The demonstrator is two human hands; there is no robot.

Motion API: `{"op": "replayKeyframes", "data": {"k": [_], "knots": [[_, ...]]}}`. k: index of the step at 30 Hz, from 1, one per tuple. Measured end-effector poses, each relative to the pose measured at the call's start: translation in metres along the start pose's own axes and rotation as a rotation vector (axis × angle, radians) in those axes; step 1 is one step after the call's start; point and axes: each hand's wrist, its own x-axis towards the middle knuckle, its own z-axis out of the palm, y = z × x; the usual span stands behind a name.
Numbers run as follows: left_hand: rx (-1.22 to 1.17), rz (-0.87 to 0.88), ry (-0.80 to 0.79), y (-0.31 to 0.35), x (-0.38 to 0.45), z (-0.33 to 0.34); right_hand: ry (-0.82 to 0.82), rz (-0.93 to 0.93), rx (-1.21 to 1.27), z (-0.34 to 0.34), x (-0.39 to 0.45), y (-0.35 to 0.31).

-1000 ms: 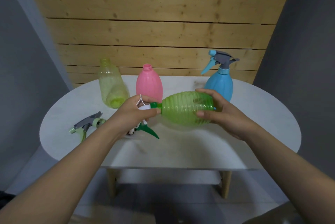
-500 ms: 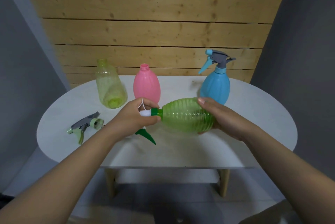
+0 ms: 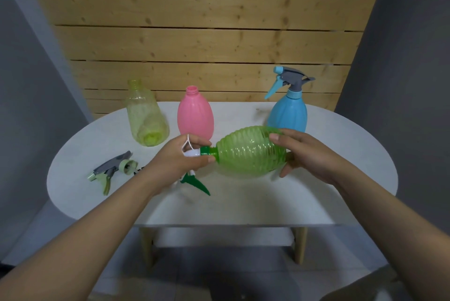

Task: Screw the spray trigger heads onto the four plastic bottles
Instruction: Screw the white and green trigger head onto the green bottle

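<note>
A ribbed green bottle (image 3: 250, 154) lies sideways above the table, its base in my right hand (image 3: 306, 154). My left hand (image 3: 177, 157) grips a white and green trigger head (image 3: 194, 174) whose green collar sits at the bottle's neck; the dark green lever hangs down below my fingers. A blue bottle (image 3: 288, 113) with a grey and blue trigger head on it stands at the back right. Behind my left hand, a pink bottle (image 3: 194, 115) and a yellow-green see-through bottle (image 3: 146, 115) stand with open necks. A grey and pale green trigger head (image 3: 113, 169) lies on the table at the left.
The white oval table (image 3: 341, 191) stands against a wooden plank wall (image 3: 207, 33), with grey walls on both sides. Its front edge is near my forearms, and light wooden legs show beneath it.
My right hand has turned on the green bottle, the fingers shifting round its base, while my left hand keeps hold of the trigger head at the neck. The bottle has barely moved.
</note>
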Motion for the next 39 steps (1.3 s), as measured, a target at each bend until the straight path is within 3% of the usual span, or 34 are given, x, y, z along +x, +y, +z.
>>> {"op": "replayKeyframes", "data": {"k": [9,17,25,31,39], "knots": [[0.048,0.081,-0.003,0.006,-0.002,-0.009,-0.072,0.127,0.086,0.009,0.004,0.006],[0.154,0.111,-0.041,0.001,-0.002,-0.009,-0.095,0.188,-0.077,0.01,0.003,0.006],[0.112,0.037,0.036,-0.001,0.005,-0.008,-0.187,0.018,0.044,0.003,-0.004,0.0],[0.059,0.017,0.04,0.003,0.006,-0.008,-0.118,-0.127,0.108,-0.002,-0.001,-0.001],[0.107,0.087,-0.085,0.006,-0.002,-0.015,-0.136,0.074,0.008,0.008,0.001,0.004]]}}
